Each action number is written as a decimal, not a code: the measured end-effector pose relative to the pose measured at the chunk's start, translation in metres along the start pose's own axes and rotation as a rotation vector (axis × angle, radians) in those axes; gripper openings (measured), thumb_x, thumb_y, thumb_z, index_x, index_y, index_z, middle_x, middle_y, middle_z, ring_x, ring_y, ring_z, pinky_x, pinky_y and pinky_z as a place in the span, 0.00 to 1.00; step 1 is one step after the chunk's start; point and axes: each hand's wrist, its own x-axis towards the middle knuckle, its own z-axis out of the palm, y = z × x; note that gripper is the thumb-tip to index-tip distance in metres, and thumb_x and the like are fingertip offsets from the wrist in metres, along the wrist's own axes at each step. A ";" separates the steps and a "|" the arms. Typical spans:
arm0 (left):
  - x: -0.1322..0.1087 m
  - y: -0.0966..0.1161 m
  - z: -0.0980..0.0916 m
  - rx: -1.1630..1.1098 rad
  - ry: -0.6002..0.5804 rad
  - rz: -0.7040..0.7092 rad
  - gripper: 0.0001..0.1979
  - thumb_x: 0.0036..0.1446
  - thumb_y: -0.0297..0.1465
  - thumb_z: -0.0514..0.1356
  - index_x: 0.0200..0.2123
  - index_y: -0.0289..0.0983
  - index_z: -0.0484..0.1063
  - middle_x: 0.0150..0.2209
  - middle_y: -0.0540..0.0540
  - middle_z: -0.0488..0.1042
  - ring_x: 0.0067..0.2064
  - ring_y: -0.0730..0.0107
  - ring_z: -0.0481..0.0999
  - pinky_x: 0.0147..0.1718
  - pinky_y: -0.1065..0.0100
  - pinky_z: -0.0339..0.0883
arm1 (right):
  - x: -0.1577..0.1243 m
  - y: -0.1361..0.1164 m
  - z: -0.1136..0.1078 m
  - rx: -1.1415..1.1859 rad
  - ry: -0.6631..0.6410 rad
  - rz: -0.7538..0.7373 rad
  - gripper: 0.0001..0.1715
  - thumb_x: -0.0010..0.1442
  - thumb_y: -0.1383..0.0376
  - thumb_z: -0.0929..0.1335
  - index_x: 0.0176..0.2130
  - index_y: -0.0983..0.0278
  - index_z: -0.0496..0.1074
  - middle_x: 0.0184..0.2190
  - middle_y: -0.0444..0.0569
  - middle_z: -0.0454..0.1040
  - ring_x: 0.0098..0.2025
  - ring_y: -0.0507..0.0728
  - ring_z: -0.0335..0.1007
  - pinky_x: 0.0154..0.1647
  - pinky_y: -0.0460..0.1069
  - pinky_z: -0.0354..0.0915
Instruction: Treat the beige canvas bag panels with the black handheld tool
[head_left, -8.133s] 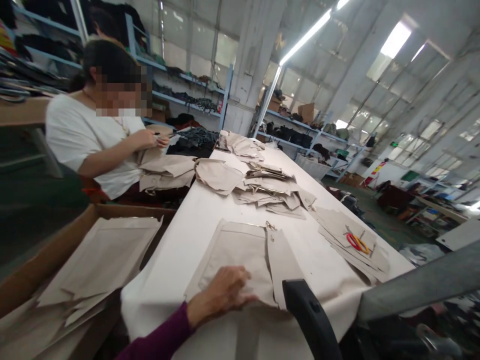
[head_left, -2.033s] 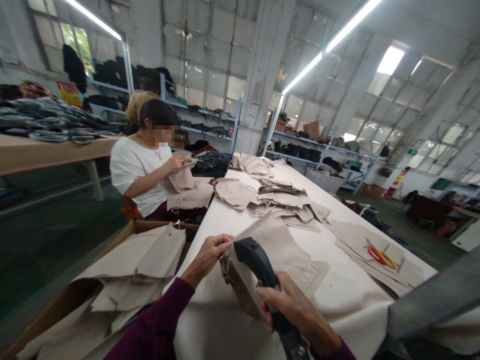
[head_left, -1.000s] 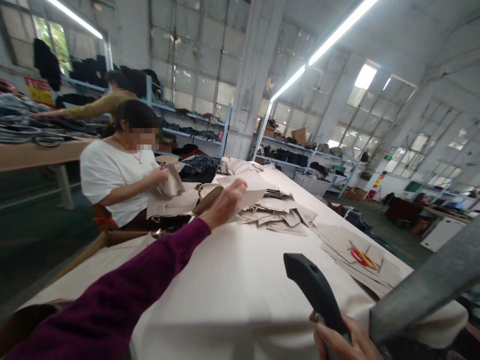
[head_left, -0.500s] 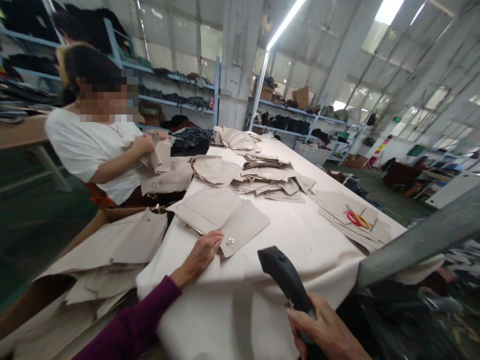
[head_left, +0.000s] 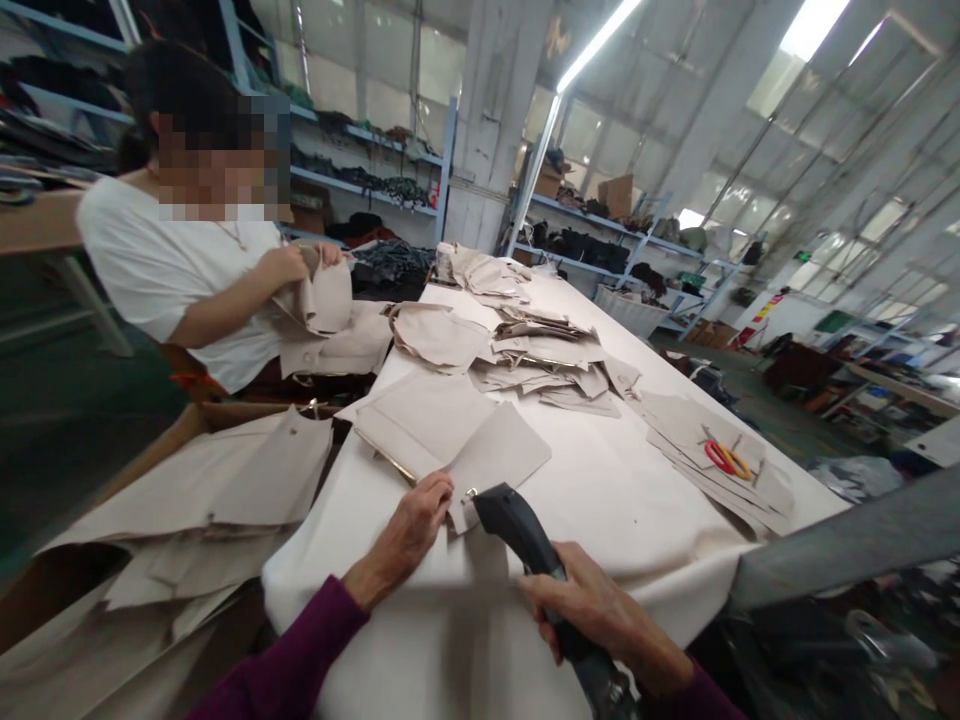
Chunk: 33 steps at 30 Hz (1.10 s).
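A beige fabric bag piece (head_left: 499,455) with a small metal clasp lies on the white-covered table in front of me. My left hand (head_left: 411,530) is closed on its near edge, beside the clasp. My right hand (head_left: 592,605) wraps around a black, curved hand-held tool (head_left: 517,525), whose exact kind I cannot make out. The tool's head comes right up to the clasp corner; whether it touches the fabric, I cannot tell. Farther up the table sits a stack of similar beige pieces (head_left: 551,350), some with metal edging.
An open carton (head_left: 176,425) full of beige pieces stands at the left. Scissors with red and yellow handles (head_left: 726,459) lie on flat panels (head_left: 675,430) at the right. A metal post (head_left: 847,535) slants across the right. A co-worker (head_left: 180,270) handles a beige piece.
My right hand has brought the black tool up and left, from over the bare tablecloth to the clasp corner. My left hand keeps its hold on the bag piece. The view has shifted slightly.
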 end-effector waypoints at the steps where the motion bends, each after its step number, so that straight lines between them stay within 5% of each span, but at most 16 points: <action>1: 0.000 0.000 0.000 -0.005 -0.001 -0.004 0.08 0.59 0.21 0.49 0.29 0.36 0.63 0.35 0.45 0.70 0.37 0.69 0.71 0.38 0.66 0.67 | 0.005 -0.002 0.001 -0.003 -0.013 0.000 0.07 0.53 0.64 0.66 0.28 0.66 0.64 0.16 0.39 0.66 0.14 0.47 0.61 0.12 0.42 0.63; 9: -0.002 0.000 0.002 0.000 0.036 0.022 0.09 0.59 0.20 0.48 0.30 0.37 0.62 0.34 0.46 0.68 0.37 0.69 0.70 0.37 0.68 0.67 | 0.026 -0.012 0.003 -0.007 0.075 -0.065 0.10 0.56 0.62 0.64 0.27 0.65 0.62 0.16 0.38 0.65 0.14 0.47 0.61 0.13 0.42 0.62; 12: -0.003 -0.001 -0.001 0.069 0.193 -0.016 0.07 0.58 0.23 0.50 0.30 0.37 0.63 0.35 0.46 0.68 0.36 0.69 0.71 0.36 0.68 0.67 | 0.025 -0.017 -0.004 0.014 0.112 -0.106 0.11 0.57 0.60 0.64 0.29 0.65 0.62 0.18 0.38 0.65 0.16 0.47 0.62 0.15 0.43 0.63; 15: -0.002 -0.003 -0.005 0.159 0.346 -0.205 0.04 0.56 0.27 0.54 0.37 0.37 0.66 0.40 0.44 0.67 0.36 0.67 0.71 0.35 0.66 0.67 | 0.022 -0.020 -0.005 0.014 0.069 -0.110 0.11 0.56 0.61 0.65 0.27 0.65 0.62 0.16 0.38 0.65 0.15 0.47 0.61 0.15 0.43 0.63; 21: 0.005 -0.012 -0.008 0.055 0.130 -0.296 0.14 0.57 0.31 0.51 0.40 0.34 0.73 0.37 0.43 0.71 0.35 0.64 0.73 0.35 0.66 0.66 | 0.025 -0.021 0.010 0.019 -0.023 -0.092 0.07 0.52 0.64 0.66 0.26 0.66 0.64 0.16 0.39 0.65 0.14 0.48 0.61 0.13 0.42 0.62; 28: 0.008 -0.021 -0.011 -0.145 0.149 -0.478 0.16 0.55 0.37 0.52 0.34 0.34 0.76 0.32 0.43 0.77 0.35 0.62 0.75 0.36 0.65 0.66 | 0.055 -0.022 0.023 0.066 -0.029 -0.141 0.10 0.54 0.61 0.66 0.30 0.66 0.65 0.20 0.40 0.67 0.17 0.48 0.63 0.15 0.43 0.62; 33: 0.009 -0.017 -0.012 -0.122 0.135 -0.553 0.14 0.53 0.33 0.51 0.30 0.34 0.76 0.28 0.45 0.77 0.32 0.64 0.75 0.32 0.68 0.65 | 0.075 -0.027 0.020 0.092 0.059 -0.189 0.13 0.55 0.57 0.65 0.29 0.65 0.62 0.19 0.39 0.64 0.17 0.48 0.61 0.15 0.43 0.62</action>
